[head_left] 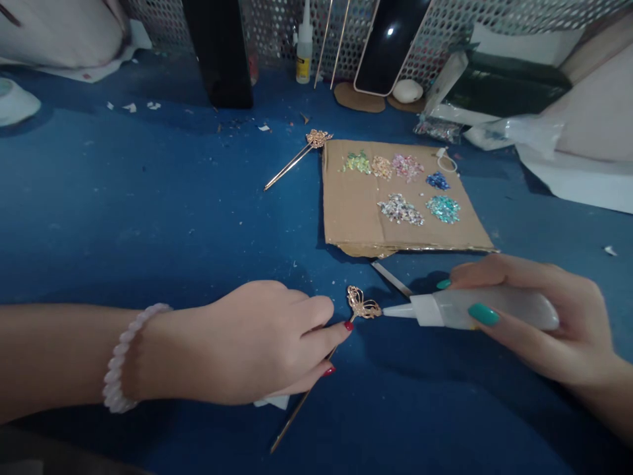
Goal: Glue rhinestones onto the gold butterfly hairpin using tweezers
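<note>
My left hand (267, 343), wearing a pale bead bracelet (116, 363), is closed around the stem of a gold hairpin (364, 306) with an openwork butterfly top. The hairpin's thin stem runs down and left beneath the fingers. In my right hand (554, 316) a translucent squeeze glue bottle (452, 310) lies on its side. Its narrow white nozzle points left and meets the right edge of the butterfly, though I cannot tell if it touches. A flat metal strip (390, 277) sticks out behind the bottle, its far end hidden.
Beyond my hands, a cardboard sheet (351, 211) carries several small heaps of coloured chips. Another gold hairpin (291, 165) lies at its left corner. Along the mesh back stand a black panel (220, 53), a small yellow-labelled bottle (303, 56) and a phone (390, 43).
</note>
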A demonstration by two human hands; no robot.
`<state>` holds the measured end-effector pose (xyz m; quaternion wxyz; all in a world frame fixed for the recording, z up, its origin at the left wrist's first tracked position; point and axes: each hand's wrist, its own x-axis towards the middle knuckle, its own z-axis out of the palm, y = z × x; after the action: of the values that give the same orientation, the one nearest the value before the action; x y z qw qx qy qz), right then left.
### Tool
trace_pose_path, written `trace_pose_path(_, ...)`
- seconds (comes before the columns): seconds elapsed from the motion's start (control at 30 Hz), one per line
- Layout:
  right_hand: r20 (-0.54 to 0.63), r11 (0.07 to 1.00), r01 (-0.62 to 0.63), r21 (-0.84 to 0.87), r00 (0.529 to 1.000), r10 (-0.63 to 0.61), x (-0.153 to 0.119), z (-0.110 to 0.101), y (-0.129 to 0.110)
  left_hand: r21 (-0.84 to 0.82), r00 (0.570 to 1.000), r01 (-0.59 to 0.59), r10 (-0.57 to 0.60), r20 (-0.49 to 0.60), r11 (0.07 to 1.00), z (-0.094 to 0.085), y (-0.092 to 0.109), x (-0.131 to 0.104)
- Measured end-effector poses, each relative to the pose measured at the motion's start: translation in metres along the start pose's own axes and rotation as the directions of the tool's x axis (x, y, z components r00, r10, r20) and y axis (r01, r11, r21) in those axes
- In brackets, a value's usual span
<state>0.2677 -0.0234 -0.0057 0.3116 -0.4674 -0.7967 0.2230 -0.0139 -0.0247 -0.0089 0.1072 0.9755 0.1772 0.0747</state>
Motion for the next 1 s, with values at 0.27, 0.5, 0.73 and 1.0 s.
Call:
trace_pose_path(0.27, 0.012, 0.999, 0.041, -0.033, 0.999, -0.041, 0.0009, 0.0019, -0.0021, 0.006, 1.000, -0.002, 0.002, -0.016, 1.000, -0.0006, 0.0010, -0.0020)
trace_pose_path(0.5, 0.032, 0.998, 0.063, -0.024, 0.998, -0.063, 0.0018, 0.0004, -0.0018, -0.016, 1.000, 0.005, -0.005, -0.023, 1.000, 0.0019, 0.0013, -0.0023)
trace_pose_path(0.73, 0.068, 0.995, 0.093, -0.025, 0.994, -0.091, 0.0033, -0.0014, 0.0008, 0.004, 1.000, 0.006, -0.006, -0.019, 1.000, 0.0041, 0.0003, -0.0040)
trace_pose_path(1.0, 0.036, 0.999, 0.049, -0.011, 0.998, -0.048, 0.0013, -0.0064, 0.0023, -0.007, 1.000, -0.001, 0.001, 0.000, 1.000, 0.0051, -0.0008, -0.0045)
